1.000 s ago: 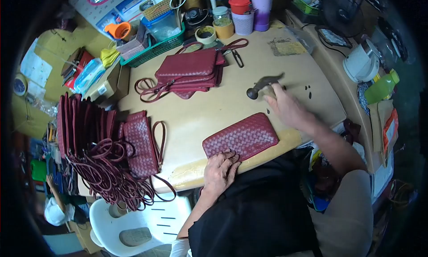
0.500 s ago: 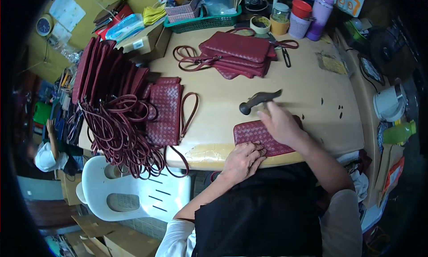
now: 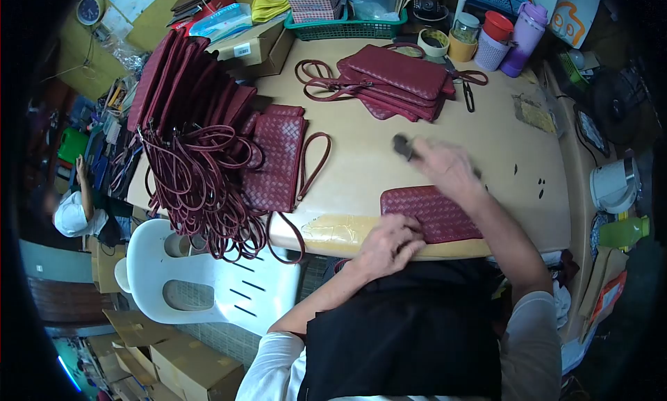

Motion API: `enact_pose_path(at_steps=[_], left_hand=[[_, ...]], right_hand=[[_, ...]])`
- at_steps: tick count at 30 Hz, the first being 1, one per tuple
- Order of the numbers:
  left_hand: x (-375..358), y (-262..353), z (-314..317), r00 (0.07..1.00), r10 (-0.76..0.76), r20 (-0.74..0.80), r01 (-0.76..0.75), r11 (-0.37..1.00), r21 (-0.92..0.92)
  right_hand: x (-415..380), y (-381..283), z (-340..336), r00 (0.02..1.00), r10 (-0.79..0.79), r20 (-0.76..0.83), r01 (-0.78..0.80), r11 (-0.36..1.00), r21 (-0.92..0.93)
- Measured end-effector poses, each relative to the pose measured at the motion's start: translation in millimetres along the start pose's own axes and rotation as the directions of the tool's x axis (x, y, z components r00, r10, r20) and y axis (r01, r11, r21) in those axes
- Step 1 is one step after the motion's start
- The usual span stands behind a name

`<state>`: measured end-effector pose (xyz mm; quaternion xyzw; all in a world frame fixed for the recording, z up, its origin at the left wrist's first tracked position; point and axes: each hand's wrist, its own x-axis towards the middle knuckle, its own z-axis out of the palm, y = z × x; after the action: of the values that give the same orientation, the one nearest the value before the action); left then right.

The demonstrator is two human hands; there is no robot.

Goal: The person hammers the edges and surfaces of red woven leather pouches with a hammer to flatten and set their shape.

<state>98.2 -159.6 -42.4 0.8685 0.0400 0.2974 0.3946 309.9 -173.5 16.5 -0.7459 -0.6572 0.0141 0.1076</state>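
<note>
Head view: a flat, woven maroon pouch (image 3: 445,217) lies at the near edge of the padded table (image 3: 354,158), just in front of the person's black apron (image 3: 410,331). At the pouch's near left corner is the left hand (image 3: 392,244), its fingers bent and touching the pouch — whether they pinch it or only press on it, I cannot tell. The right hand (image 3: 446,166) is over the pouch's far side, closed around a hammer (image 3: 403,147); the dark head pokes out to the left of the fingers, and both hand and tool are blurred.

Beyond the pouch lies a stack of similar maroon bags (image 3: 392,74), with a green basket (image 3: 340,31) farther back. To the pouch's left, well apart from it, a single woven bag (image 3: 274,158) lies flat beside a packed row of upright bags (image 3: 184,81) — their looped straps (image 3: 201,185) spill over the table's near edge. A white chair (image 3: 278,293) stands to the pouch's near left. Well to its right are a white jug (image 3: 614,185) and a green bottle (image 3: 624,233).
</note>
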Motion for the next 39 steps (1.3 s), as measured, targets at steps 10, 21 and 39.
enact_pose_path(at_steps=[10, 21, 39], left_hand=[[36.6, -18.3, -12.8, 0.897, -0.353, -0.264, 0.426, 0.849, 0.312], [17.3, -14.5, -40.2, 0.776, -0.544, -0.320, 0.589, 0.806, 0.059], [5.5, 19.5, -28.3, 0.863, -0.504, -0.033, 0.344, 0.636, -0.691]], right_hand=[[-42.3, -15.5, 25.0, 0.939, -0.039, -0.341, 0.085, 0.989, 0.119], [-81.4, 10.2, 7.3, 0.971, 0.158, -0.178, -0.064, 0.893, 0.445], [-90.0, -69.3, -18.3, 0.962, 0.158, -0.221, -0.012, 0.837, 0.546]])
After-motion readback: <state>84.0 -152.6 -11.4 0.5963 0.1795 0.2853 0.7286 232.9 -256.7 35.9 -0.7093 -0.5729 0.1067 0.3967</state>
